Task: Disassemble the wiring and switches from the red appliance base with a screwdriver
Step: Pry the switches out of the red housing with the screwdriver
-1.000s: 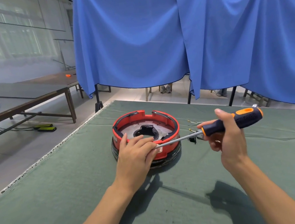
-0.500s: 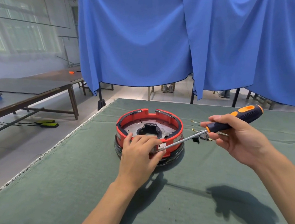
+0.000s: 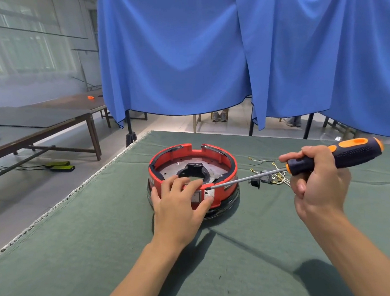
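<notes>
The red appliance base [image 3: 192, 171] sits mid-table on the green cloth [image 3: 79, 240], open side up, its grey metal plate and dark centre hole on show. The left hand [image 3: 179, 208] lies over the near rim, fingers spread and pressing down, thumb against the white switch panel on the front wall; it's braced flat on the base, not curled around anything. The right hand [image 3: 319, 184] is wrapped tight around the black-and-orange handle of the screwdriver [image 3: 308, 164]. The shaft runs almost level to the left, and its tip meets the rim just beside the left fingertips. Right of the base, apart from it, a small tangle of loose wires [image 3: 272, 176] with gold terminals and a black switch lies on the cloth, behind the shaft. Blue curtains [image 3: 204, 48] hang behind the table.
</notes>
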`<state>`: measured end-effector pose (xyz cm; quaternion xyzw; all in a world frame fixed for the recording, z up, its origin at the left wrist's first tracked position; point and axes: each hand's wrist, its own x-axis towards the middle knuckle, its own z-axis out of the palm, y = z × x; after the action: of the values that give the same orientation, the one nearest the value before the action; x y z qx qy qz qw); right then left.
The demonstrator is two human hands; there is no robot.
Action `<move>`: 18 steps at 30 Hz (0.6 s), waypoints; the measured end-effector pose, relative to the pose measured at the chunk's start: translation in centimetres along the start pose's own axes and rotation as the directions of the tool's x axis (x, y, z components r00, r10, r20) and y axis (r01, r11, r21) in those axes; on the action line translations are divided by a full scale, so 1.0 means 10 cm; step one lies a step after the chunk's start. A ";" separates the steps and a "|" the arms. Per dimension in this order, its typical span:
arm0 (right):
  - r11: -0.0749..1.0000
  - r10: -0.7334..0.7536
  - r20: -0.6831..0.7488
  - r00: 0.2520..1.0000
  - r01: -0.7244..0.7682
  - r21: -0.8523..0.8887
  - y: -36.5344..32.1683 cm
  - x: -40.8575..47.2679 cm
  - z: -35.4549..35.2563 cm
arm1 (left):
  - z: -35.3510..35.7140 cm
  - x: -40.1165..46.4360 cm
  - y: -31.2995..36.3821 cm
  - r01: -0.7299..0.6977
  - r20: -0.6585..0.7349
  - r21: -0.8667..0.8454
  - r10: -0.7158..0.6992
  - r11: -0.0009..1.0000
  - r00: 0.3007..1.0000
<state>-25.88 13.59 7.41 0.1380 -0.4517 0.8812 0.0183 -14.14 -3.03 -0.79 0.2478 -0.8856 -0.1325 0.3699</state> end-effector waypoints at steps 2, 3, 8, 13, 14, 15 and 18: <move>1.000 -0.003 0.011 1.000 0.003 0.012 -0.02 0.00 0.01 | 0.01 0.00 -0.01 0.007 -0.009 -0.038 -0.007 0.999 1.000; 1.000 -0.007 0.014 1.000 0.007 0.014 -0.02 -0.01 0.01 | 0.01 0.01 -0.01 0.009 -0.013 -0.049 -0.010 0.999 1.000; 0.999 -0.046 0.034 0.998 0.045 0.021 0.01 -0.06 0.03 | 0.03 0.02 -0.01 0.011 -0.032 -0.074 -0.014 0.997 0.999; 0.995 -0.088 0.023 0.996 0.087 0.047 0.07 -0.12 0.02 | 0.05 0.02 -0.01 0.011 -0.041 -0.085 -0.014 0.996 0.999; 0.995 -0.093 0.021 0.995 0.092 0.045 0.09 -0.14 0.01 | 0.06 0.02 0.00 0.016 -0.046 -0.095 -0.020 0.995 0.999; 0.995 -0.095 0.015 0.995 0.094 0.041 0.11 -0.17 0.01 | 0.07 0.01 0.00 0.021 -0.051 -0.106 -0.027 0.994 0.998; 0.997 -0.055 -0.053 0.997 0.058 0.050 0.17 -0.18 0.00 | 0.08 0.01 0.00 0.028 -0.054 -0.129 -0.036 0.991 0.998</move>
<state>-24.44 12.76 5.57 0.1281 -0.4244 0.8949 0.0515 -14.80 -3.08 -1.31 0.2413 -0.8604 -0.1881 0.4077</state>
